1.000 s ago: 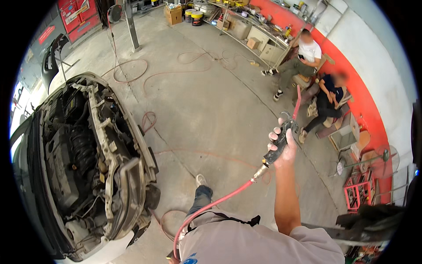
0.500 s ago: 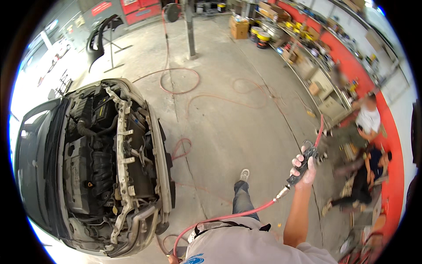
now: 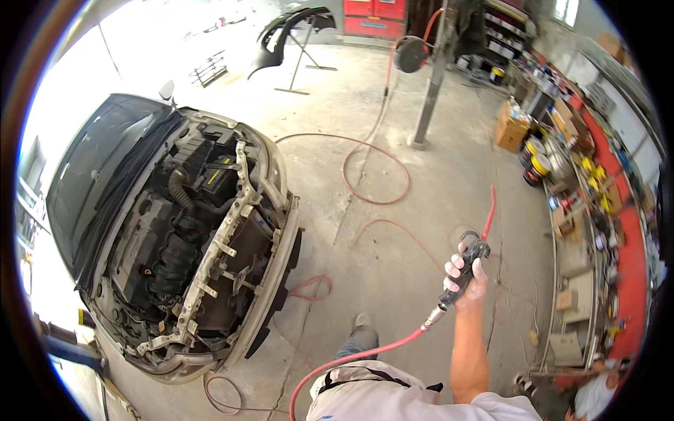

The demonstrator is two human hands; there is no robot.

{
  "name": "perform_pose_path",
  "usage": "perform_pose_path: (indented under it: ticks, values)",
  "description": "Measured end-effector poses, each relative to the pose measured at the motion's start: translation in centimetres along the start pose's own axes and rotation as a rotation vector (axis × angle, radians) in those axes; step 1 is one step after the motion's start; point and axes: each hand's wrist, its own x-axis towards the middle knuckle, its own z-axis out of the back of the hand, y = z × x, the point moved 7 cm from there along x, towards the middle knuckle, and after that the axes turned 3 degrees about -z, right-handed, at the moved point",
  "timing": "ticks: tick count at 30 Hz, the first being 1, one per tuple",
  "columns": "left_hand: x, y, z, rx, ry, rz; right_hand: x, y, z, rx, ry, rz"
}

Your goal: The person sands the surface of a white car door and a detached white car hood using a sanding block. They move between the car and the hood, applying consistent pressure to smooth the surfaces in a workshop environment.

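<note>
My right hand, dusted with white powder, is closed round a black air blow gun, held up at arm's length in front of me. From its top a thin red tube sticks out, pointing away. A metal coupling joins its lower end to a red air hose. This hose runs down to the left across my waist and leaves the view at the lower edge. My left hand is out of view. To the left stands a car with its engine bay exposed and its front bumper off.
More red hose lies looped on the concrete floor. Ahead are a post with a hose reel, and a black bumper on a stand. Cluttered shelves line the right wall. A person is at the lower right.
My view has swung to the right, bringing post and shelves further into the middle distance and the car more fully into view. The right hand still grips the blow gun.
</note>
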Motion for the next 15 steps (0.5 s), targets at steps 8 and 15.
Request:
perform_pose_path:
  ticks: [8, 15]
  values:
    - [8.1, -18.0, -5.8, -0.062, -0.084, 0.026, 22.1, 7.4, 5.9, -0.017, 0.117, -0.145]
    - [16.0, -29.8, -3.9, 0.084, -0.269, -0.142, 38.9, 18.5, 12.6, 0.066, 0.253, -0.033]
